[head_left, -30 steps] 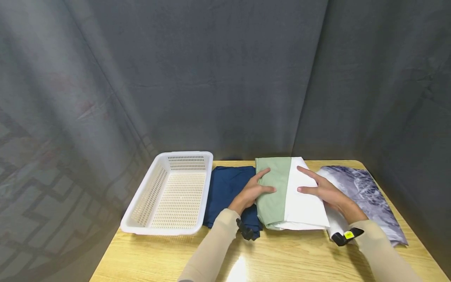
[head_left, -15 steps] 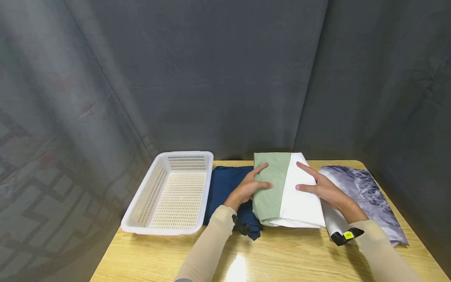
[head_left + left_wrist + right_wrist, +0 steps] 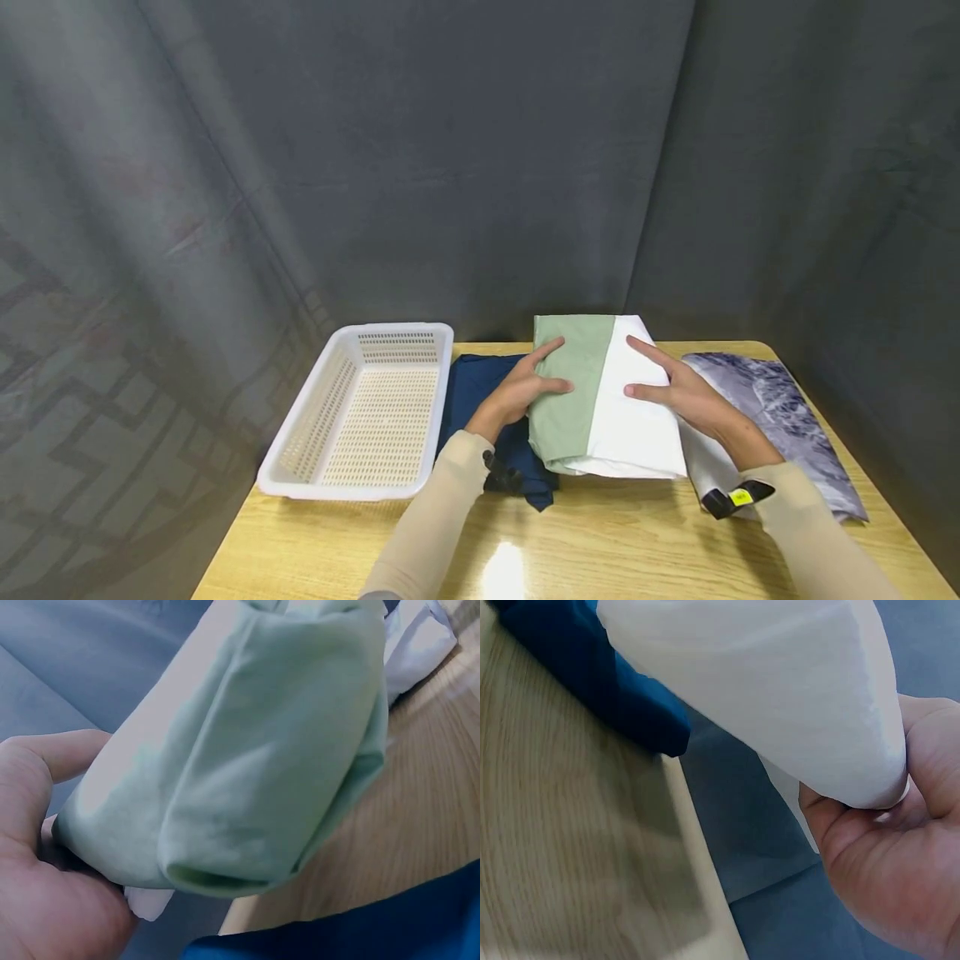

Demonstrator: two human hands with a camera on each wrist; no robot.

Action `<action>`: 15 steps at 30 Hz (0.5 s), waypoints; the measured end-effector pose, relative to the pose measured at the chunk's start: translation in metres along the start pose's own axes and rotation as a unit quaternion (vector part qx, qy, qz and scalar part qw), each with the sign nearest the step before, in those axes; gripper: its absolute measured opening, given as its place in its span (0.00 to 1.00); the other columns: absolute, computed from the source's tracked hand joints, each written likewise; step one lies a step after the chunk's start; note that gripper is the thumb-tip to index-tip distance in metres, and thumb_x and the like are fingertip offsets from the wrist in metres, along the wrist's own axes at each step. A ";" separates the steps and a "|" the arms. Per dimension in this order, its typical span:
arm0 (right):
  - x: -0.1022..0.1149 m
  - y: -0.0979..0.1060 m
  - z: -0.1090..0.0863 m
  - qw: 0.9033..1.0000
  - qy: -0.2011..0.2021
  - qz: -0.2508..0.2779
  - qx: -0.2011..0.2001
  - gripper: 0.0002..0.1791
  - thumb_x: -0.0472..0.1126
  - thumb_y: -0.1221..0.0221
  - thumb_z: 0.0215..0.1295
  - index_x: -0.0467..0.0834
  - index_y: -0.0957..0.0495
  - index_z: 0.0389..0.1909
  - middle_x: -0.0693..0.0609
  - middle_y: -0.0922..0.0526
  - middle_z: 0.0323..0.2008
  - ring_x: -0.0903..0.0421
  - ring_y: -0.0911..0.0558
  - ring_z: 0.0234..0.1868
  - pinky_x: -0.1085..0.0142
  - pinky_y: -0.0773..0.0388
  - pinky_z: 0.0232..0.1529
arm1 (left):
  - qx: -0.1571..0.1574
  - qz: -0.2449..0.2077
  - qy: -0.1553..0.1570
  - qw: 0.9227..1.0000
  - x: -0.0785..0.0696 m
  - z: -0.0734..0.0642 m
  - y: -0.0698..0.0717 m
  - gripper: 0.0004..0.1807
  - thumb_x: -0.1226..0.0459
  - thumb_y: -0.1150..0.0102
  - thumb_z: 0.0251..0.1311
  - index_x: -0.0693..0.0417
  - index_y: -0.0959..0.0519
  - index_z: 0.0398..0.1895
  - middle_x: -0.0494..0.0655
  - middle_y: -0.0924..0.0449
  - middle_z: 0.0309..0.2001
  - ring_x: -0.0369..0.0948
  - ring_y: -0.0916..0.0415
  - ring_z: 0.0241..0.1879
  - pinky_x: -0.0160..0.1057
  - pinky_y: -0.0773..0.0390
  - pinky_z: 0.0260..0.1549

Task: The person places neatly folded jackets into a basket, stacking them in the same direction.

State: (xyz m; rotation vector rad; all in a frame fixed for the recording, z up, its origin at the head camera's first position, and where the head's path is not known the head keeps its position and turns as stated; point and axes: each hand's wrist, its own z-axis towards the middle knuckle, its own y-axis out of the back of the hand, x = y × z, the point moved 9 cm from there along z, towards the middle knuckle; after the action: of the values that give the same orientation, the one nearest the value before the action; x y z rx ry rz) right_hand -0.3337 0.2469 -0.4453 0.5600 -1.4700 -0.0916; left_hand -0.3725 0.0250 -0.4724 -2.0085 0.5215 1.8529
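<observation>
One folded green-and-white cloth (image 3: 596, 396): we grip its opposite sides, left hand (image 3: 522, 389) and right hand (image 3: 688, 397). One navy cloth (image 3: 480, 379), beside one perforated white basket (image 3: 381, 425).

left hand (image 3: 523, 390), right hand (image 3: 693, 400): partly hidden by bundle (image 3: 600, 412) | navy cloth (image 3: 476, 379), left of bundle: partly covered | patterned cloth (image 3: 783, 421), right of bundle: also partly covered

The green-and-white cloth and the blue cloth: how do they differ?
Colour: the green-and-white cloth is part pale green, part white, while the blue cloth shows only dark blue.
Position: the green-and-white cloth is held up between the left hand and the right hand; the blue cloth lies on the table, partly hidden from the head view.
Both look like folded fabric.
</observation>
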 end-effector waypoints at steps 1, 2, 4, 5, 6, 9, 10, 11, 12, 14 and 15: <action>0.003 0.000 0.000 1.000 0.002 -0.002 -0.001 0.55 0.44 0.29 0.70 0.51 0.53 0.88 0.44 0.58 0.88 0.33 0.64 0.86 0.20 0.61 0.74 | 0.000 -0.001 0.001 1.000 -0.002 0.000 0.001 0.46 0.67 0.28 0.63 0.24 0.34 0.80 0.46 0.52 0.87 0.52 0.42 0.81 0.55 0.26 0.69; 0.005 0.001 0.000 1.000 0.002 -0.003 -0.002 0.55 0.44 0.29 0.70 0.52 0.53 0.88 0.45 0.58 0.88 0.33 0.64 0.86 0.20 0.61 0.74 | -0.001 -0.003 0.002 1.000 -0.004 -0.001 0.001 0.46 0.67 0.28 0.63 0.24 0.33 0.80 0.46 0.51 0.86 0.52 0.40 0.79 0.54 0.24 0.67; 0.010 0.001 -0.001 1.000 0.003 -0.006 -0.004 0.55 0.44 0.29 0.70 0.52 0.53 0.88 0.46 0.58 0.88 0.34 0.64 0.87 0.20 0.61 0.74 | -0.001 -0.004 0.002 1.000 -0.008 -0.002 0.002 0.45 0.67 0.28 0.63 0.23 0.33 0.80 0.46 0.49 0.86 0.51 0.36 0.77 0.51 0.22 0.63; 0.012 0.001 -0.001 1.000 0.003 -0.006 -0.004 0.54 0.44 0.29 0.70 0.52 0.53 0.88 0.46 0.58 0.88 0.34 0.64 0.87 0.20 0.61 0.74 | -0.001 -0.004 0.003 1.000 -0.010 -0.003 0.003 0.46 0.67 0.28 0.62 0.23 0.33 0.80 0.45 0.49 0.86 0.51 0.34 0.76 0.50 0.21 0.62; 0.013 0.001 -0.001 1.000 0.002 -0.006 -0.005 0.54 0.44 0.29 0.70 0.53 0.53 0.88 0.46 0.58 0.88 0.34 0.64 0.87 0.20 0.61 0.74 | 0.000 -0.003 0.005 1.000 -0.012 -0.004 0.004 0.46 0.67 0.28 0.62 0.23 0.33 0.79 0.45 0.48 0.86 0.50 0.33 0.75 0.49 0.21 0.60; 0.020 0.002 -0.001 1.000 0.006 -0.007 -0.005 0.54 0.45 0.30 0.70 0.53 0.52 0.88 0.47 0.58 0.88 0.35 0.63 0.87 0.20 0.61 0.75 | 0.004 -0.005 0.009 1.000 -0.019 -0.006 0.005 0.46 0.68 0.29 0.62 0.23 0.33 0.80 0.45 0.47 0.85 0.49 0.29 0.71 0.47 0.19 0.56; 0.022 0.002 -0.001 1.000 0.007 -0.007 -0.005 0.53 0.45 0.30 0.70 0.53 0.52 0.88 0.47 0.58 0.88 0.35 0.63 0.87 0.20 0.61 0.75 | 0.005 -0.005 0.011 1.000 -0.021 -0.006 0.006 0.46 0.68 0.29 0.63 0.24 0.33 0.80 0.45 0.47 0.85 0.50 0.28 0.70 0.47 0.18 0.55; 0.024 0.003 -0.001 1.000 0.007 -0.006 -0.006 0.53 0.45 0.30 0.70 0.53 0.52 0.88 0.47 0.58 0.88 0.35 0.63 0.87 0.21 0.61 0.75 | 0.007 -0.005 0.011 1.000 -0.023 -0.007 0.006 0.46 0.68 0.29 0.63 0.24 0.34 0.80 0.45 0.47 0.85 0.49 0.27 0.70 0.46 0.18 0.54; 0.026 0.003 -0.001 1.000 0.008 -0.004 -0.006 0.53 0.45 0.30 0.70 0.53 0.52 0.88 0.46 0.58 0.88 0.35 0.63 0.87 0.21 0.61 0.75 | 0.008 -0.003 0.011 1.000 -0.025 -0.007 0.007 0.46 0.68 0.29 0.63 0.24 0.34 0.80 0.45 0.46 0.85 0.50 0.27 0.69 0.46 0.18 0.54; 0.029 0.003 -0.001 1.000 0.007 0.000 -0.007 0.54 0.44 0.29 0.70 0.53 0.52 0.88 0.46 0.58 0.88 0.35 0.63 0.87 0.21 0.61 0.75 | 0.011 0.000 0.011 1.000 -0.030 -0.008 0.007 0.46 0.68 0.30 0.64 0.24 0.35 0.81 0.46 0.45 0.84 0.50 0.27 0.70 0.46 0.18 0.53; 0.031 0.004 0.000 1.000 0.006 0.003 -0.008 0.54 0.44 0.29 0.70 0.53 0.52 0.88 0.46 0.58 0.88 0.35 0.63 0.87 0.21 0.61 0.75 | 0.012 0.003 0.010 1.000 -0.032 -0.009 0.008 0.47 0.68 0.30 0.64 0.24 0.35 0.81 0.46 0.46 0.84 0.50 0.27 0.70 0.46 0.18 0.53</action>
State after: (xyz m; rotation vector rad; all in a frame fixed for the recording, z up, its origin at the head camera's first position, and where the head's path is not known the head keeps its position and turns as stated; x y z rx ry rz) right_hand -0.3306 0.2379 -0.4156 0.5435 -1.4571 -0.0947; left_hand -0.3709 0.0147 -0.4399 -2.0146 0.5525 1.8229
